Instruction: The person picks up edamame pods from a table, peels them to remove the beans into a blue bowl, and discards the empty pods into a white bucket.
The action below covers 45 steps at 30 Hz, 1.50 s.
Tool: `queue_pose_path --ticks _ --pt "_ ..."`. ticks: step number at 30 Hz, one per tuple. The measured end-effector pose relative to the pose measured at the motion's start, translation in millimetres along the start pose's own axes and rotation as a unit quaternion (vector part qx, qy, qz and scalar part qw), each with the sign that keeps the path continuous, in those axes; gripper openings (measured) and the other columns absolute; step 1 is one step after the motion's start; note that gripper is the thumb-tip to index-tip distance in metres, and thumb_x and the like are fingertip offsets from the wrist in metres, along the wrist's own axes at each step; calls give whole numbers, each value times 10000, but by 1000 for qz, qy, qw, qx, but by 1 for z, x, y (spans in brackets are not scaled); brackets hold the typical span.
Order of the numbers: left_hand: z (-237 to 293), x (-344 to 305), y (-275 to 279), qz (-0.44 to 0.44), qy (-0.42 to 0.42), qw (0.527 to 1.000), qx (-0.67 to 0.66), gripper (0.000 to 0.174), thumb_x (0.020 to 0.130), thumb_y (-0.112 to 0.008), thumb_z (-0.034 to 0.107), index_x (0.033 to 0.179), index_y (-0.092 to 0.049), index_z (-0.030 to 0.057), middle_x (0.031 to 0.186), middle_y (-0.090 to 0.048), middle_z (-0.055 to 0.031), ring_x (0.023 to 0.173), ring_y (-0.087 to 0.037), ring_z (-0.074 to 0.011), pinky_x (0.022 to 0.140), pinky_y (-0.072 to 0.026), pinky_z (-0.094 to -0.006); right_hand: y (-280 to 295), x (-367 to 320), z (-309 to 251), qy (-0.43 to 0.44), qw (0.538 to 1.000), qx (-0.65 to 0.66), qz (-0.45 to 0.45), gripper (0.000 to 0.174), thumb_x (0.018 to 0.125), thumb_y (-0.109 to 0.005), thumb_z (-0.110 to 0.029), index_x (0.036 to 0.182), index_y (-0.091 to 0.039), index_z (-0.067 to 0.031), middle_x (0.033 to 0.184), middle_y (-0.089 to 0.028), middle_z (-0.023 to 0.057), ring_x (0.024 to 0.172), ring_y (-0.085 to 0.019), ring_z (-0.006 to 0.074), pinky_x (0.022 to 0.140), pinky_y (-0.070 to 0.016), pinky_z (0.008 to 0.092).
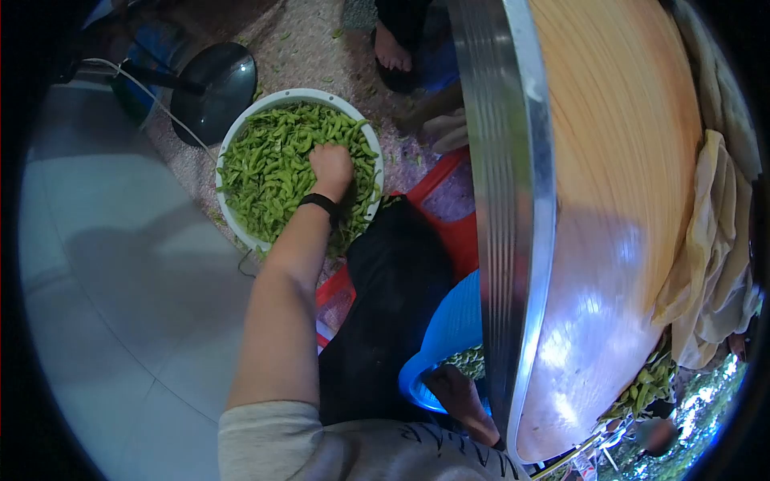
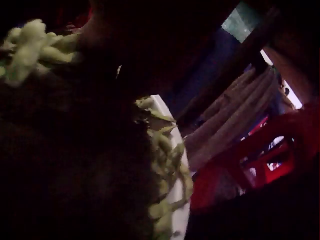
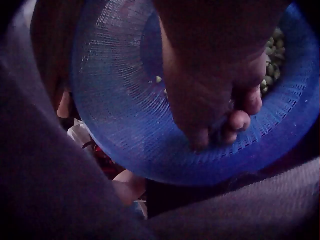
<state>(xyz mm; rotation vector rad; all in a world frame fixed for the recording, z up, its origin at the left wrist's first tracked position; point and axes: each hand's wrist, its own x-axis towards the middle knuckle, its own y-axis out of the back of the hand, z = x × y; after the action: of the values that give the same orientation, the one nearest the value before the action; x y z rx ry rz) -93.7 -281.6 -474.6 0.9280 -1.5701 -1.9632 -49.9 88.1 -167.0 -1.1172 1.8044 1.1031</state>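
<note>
A round white tub (image 1: 375, 144) full of green soybean pods (image 1: 273, 164) stands on the floor. My left hand (image 1: 330, 168), a black band on its wrist, reaches down into the pods at the tub's right side. Its fingers curl in among the pods, with the fingertips hidden. Dark in the left wrist view, the hand has pods (image 2: 30, 50) close by it and the white rim beyond. Over the blue mesh basket (image 3: 120, 120) hangs my right hand (image 3: 215, 85), fingers loosely curled and nothing visible in them. Shelled beans (image 3: 272, 62) lie in the basket behind it.
A large round tabletop (image 1: 618, 120) with a metal edge rises close on the right, cloth (image 1: 706, 256) at its far side. A red plastic stool (image 1: 449, 216) stands beyond my knee. A fan-like stand with a dark round base (image 1: 215, 92) is beside the tub; another person's foot (image 1: 391, 52) is ahead.
</note>
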Motion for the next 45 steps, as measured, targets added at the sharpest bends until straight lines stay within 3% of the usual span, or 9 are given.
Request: queue_pose_path --ticks 19,24,27,31,35,37,39,42,45 --pt "8 2 9 -61 65 995 -41 174 718 -513 131 768 -667 65 886 -622 -120 836 -558 -292 736 -355 -421 -2 -6 -13 20 998 57 22 167 777 -633 -137 846 -547 -12 701 -573 69 644 -513 103 569 -422 261" --pt "-2 -5 34 -89 35 994 -57 182 754 -538 179 861 -604 47 866 -618 -142 817 -594 -339 689 -455 -453 -7 -6 0 15 999 33 39 171 784 -625 -149 857 -548 -16 711 -589 83 665 -535 109 581 -433 268" --pt "-17 -19 85 -21 71 978 -193 176 765 -556 183 856 -585 35 814 -612 -183 757 -600 -330 675 -464 -415 -10 -10 0 42 997 36 54 170 783 -624 -148 866 -550 -19 750 -606 87 701 -555 119 620 -444 268" --pt "-43 -57 126 98 86 873 -470 144 752 -595 105 860 -581 11 778 -617 -142 702 -605 -264 643 -470 -340 -15 -14 9 77 987 121 68 178 770 -635 -147 891 -567 -35 786 -615 79 723 -570 130 658 -450 270" --pt "29 -166 256 56 15 832 -552 93 745 -609 44 822 -573 6 748 -598 -88 699 -572 -152 657 -458 -273 -28 -19 47 157 981 -12 116 239 769 -633 -206 941 -584 -48 838 -605 107 774 -572 179 692 -452 301" --pt "69 -222 280 61 -132 837 -527 86 734 -612 30 807 -568 16 775 -592 -104 710 -580 -191 661 -461 -279 -16 -33 32 164 983 -1 77 342 790 -601 -295 1034 -565 -58 965 -595 157 912 -575 267 780 -454 351" --pt "99 -262 291 81 -299 841 -443 98 713 -606 5 798 -559 16 802 -588 -118 734 -583 -242 670 -473 -314 -15 -54 25 270 951 14 152 245 747 -639 -233 878 -594 -31 826 -595 150 763 -588 294 667 -462 374" --pt "130 -307 271 14 -369 807 -460 147 695 -601 4 839 -575 15 867 -588 -132 804 -578 -294 697 -478 -363 3 -92 25 321 936 20 144 224 735 -646 -215 838 -591 -25 817 -587 150 743 -576 302 648 -460 369" --pt "146 -318 256 -62 -393 845 -359 201 691 -604 26 892 -596 21 930 -586 -149 862 -577 -300 721 -479 -381 15 -135 27 353 922 34 153 214 731 -647 -201 823 -587 -18 805 -583 151 720 -567 306 630 -459 364"
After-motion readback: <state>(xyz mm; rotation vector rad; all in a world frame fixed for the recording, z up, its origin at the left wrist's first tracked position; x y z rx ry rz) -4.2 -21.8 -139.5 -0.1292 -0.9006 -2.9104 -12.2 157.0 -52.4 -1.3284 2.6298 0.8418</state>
